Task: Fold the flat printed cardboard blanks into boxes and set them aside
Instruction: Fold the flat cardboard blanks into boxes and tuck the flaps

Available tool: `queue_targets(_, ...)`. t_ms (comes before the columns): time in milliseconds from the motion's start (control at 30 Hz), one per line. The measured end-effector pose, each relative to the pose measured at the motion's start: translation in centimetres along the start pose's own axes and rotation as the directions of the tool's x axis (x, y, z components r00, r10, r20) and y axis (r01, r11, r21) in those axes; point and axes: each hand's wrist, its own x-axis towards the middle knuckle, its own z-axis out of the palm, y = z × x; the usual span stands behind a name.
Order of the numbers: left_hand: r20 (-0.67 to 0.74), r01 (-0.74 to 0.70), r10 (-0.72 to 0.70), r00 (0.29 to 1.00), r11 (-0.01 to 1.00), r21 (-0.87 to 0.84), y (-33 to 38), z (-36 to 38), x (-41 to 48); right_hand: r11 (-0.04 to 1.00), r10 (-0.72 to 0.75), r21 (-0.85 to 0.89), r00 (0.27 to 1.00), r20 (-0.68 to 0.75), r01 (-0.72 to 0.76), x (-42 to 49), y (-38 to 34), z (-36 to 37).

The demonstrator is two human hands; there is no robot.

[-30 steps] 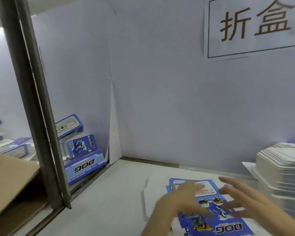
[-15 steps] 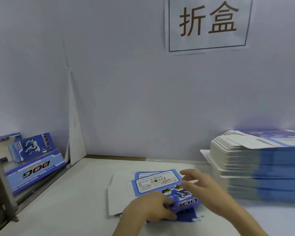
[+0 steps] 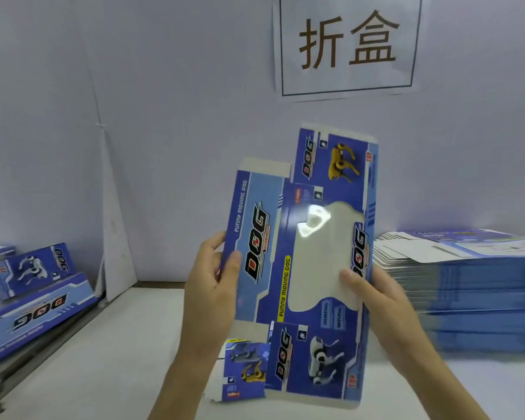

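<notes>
A flat blue printed cardboard blank (image 3: 303, 262) with "DOG" lettering and a clear window is held upright above the white table (image 3: 103, 359). My left hand (image 3: 214, 283) grips its left edge, thumb on the printed face. My right hand (image 3: 373, 298) grips its right edge, thumb lying on the window. Flaps stick out at the top and bottom. A tall stack of flat blanks (image 3: 467, 286) sits at the right.
Folded blue boxes (image 3: 34, 295) lie piled at the left beyond the table edge. A white partition wall with a paper sign (image 3: 346, 47) stands behind. A white board (image 3: 115, 237) leans in the left corner.
The blank lay on the table under both hands; now it is lifted upright in front of me, held by both edges. The view has shifted right.
</notes>
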Motion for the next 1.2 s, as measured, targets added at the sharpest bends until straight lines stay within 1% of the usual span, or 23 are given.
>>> queue_targets(33, 0.057, 0.001, -0.003, 0.998, 0.999, 0.050, -0.3, 0.0, 0.0, 0.999, -0.005, 0.034, 1.000, -0.019, 0.005, 0.0, -0.1, -0.1)
queue_targets(100, 0.243, -0.025, -0.031, 0.970, 0.974, 0.225, -0.8, -0.1, -0.3, 0.994, -0.044, 0.092, 0.996, -0.083, 0.052, 0.0, -0.3, -0.4)
queue_targets(133, 0.338, -0.061, -0.067, 0.939, 0.933, 0.354, -1.0, -0.2, -0.4, 0.992, -0.066, 0.099, 0.991, -0.115, 0.078, 0.0, -0.4, -0.6)
queue_targets(167, 0.409, -0.121, -0.103, 0.907, 0.866, 0.486, -1.1, -0.2, -0.5, 0.991, -0.084, 0.093, 0.987, -0.140, 0.098, 0.0, -0.6, -0.7)
queue_targets(200, 0.449, -0.183, -0.126, 0.884, 0.791, 0.583, -1.3, -0.1, -0.6, 0.990, -0.100, 0.081, 0.983, -0.156, 0.113, 0.0, -0.7, -0.9)
queue_targets(233, 0.460, -0.220, -0.138, 0.877, 0.737, 0.640, -1.4, 0.2, -0.7, 0.990, -0.112, 0.070, 0.981, -0.160, 0.125, 0.0, -0.8, -1.1)
queue_targets(267, 0.453, -0.229, -0.144, 0.880, 0.707, 0.669, -1.6, 0.5, -0.8, 0.989, -0.122, 0.059, 0.980, -0.156, 0.133, 0.1, -0.9, -1.2)
queue_targets(333, 0.416, -0.214, -0.133, 0.900, 0.696, 0.685, -2.2, 1.0, -0.8, 0.988, -0.139, 0.042, 0.979, -0.148, 0.147, 0.1, -0.9, -1.2)
queue_targets(433, 0.359, -0.139, -0.144, 0.922, 0.742, 0.656, -2.7, 1.4, -0.9, 0.982, -0.186, -0.034, 0.969, -0.161, 0.183, 0.1, -0.8, -0.8)
queue_targets(533, 0.356, -0.056, -0.182, 0.917, 0.823, 0.565, -2.9, 1.5, -1.3, 0.962, -0.238, -0.179, 0.953, -0.188, 0.205, 0.0, -0.6, -0.3)
queue_targets(633, 0.360, 0.010, -0.243, 0.901, 0.840, 0.543, -2.3, 1.8, -1.5, 0.949, -0.230, -0.263, 0.952, -0.201, 0.174, -0.1, -0.4, -0.3)
queue_targets(733, 0.416, 0.108, -0.309, 0.855, 0.892, 0.439, -1.8, 2.0, -1.7, 0.942, -0.239, -0.283, 0.952, -0.192, 0.180, 0.0, -0.3, -0.5)
queue_targets(800, 0.481, 0.196, -0.327, 0.814, 0.933, 0.303, -1.7, 2.0, -2.0, 0.941, -0.263, -0.262, 0.950, -0.167, 0.214, 0.0, -0.4, -0.6)
queue_targets(867, 0.572, 0.291, -0.331, 0.751, 0.943, 0.162, -1.5, 2.3, -1.9, 0.943, -0.264, -0.244, 0.956, -0.130, 0.228, 0.0, -0.8, -0.6)
queue_targets(900, 0.581, 0.308, -0.306, 0.754, 0.946, 0.098, -1.6, 2.6, -1.7, 0.946, -0.254, -0.233, 0.961, -0.112, 0.223, -0.1, -1.2, -0.7)
queue_targets(933, 0.536, 0.338, -0.304, 0.787, 0.940, 0.037, -1.5, 2.9, -1.3, 0.950, -0.245, -0.222, 0.964, -0.101, 0.218, -0.1, -1.6, -0.9)
queue_targets(967, 0.444, 0.370, -0.324, 0.835, 0.929, -0.016, -1.4, 2.8, -0.8, 0.952, -0.242, -0.217, 0.966, -0.093, 0.217, -0.1, -1.9, -1.2)
queue_targets(1000, 0.350, 0.377, -0.333, 0.876, 0.924, -0.065, -1.4, 2.6, -0.4, 0.950, -0.241, -0.222, 0.967, -0.085, 0.218, -0.1, -2.0, -1.6)
queue_targets(1033, 0.286, 0.367, -0.329, 0.900, 0.926, -0.089, -1.4, 2.3, -0.3, 0.951, -0.234, -0.225, 0.970, -0.072, 0.212, -0.1, -2.1, -1.8)
queue_targets(1067, 0.255, 0.343, -0.312, 0.915, 0.936, -0.084, -1.2, 2.1, -0.2, 0.954, -0.221, -0.220, 0.974, -0.053, 0.205, -0.1, -2.2, -2.0)
queue_targets(1133, 0.195, 0.283, -0.278, 0.941, 0.959, 0.000, -0.8, 1.8, -0.6, 0.961, -0.190, -0.204, 0.982, -0.002, 0.185, -0.1, -2.2, -2.0)
queue_targets(1200, 0.106, 0.264, -0.262, 0.959, 0.964, -0.014, -1.0, 2.1, -0.7, 0.961, -0.181, -0.213, 0.983, 0.011, 0.179, -0.1, -2.0, -1.7)
